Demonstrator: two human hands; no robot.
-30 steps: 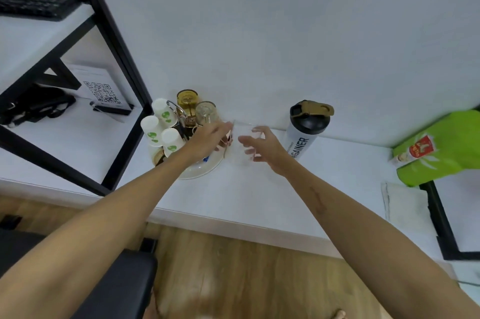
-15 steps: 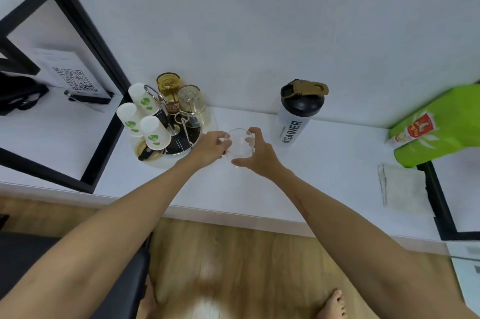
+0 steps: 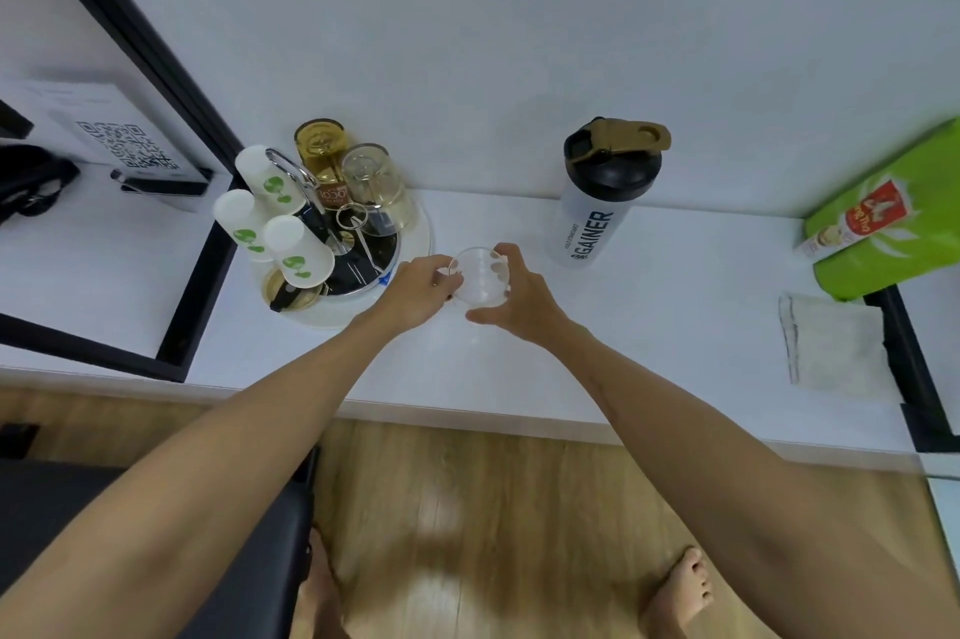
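One clear glass (image 3: 480,280) is held between two hands over the white worktop (image 3: 649,326). It is gripped by the curled fingers (image 3: 511,256) of the right hand (image 3: 522,305) and pinched at its side by the left hand (image 3: 418,287). Just left of the fingers, three white paper cups (image 3: 298,251) and two upside-down glasses (image 3: 371,175) are kept on one round tray (image 3: 421,227). Near the fingers on the right, one bottle (image 3: 597,212) is seen. Farther right, one green bag (image 3: 883,227) and one cloth (image 3: 831,347) are seen.

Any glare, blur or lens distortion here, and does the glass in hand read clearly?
Head view: the wide-angle lens bows the white counter; soft glare patches lie on the wooden floor; the clear glass reads faint against the counter; no evident motion blur.
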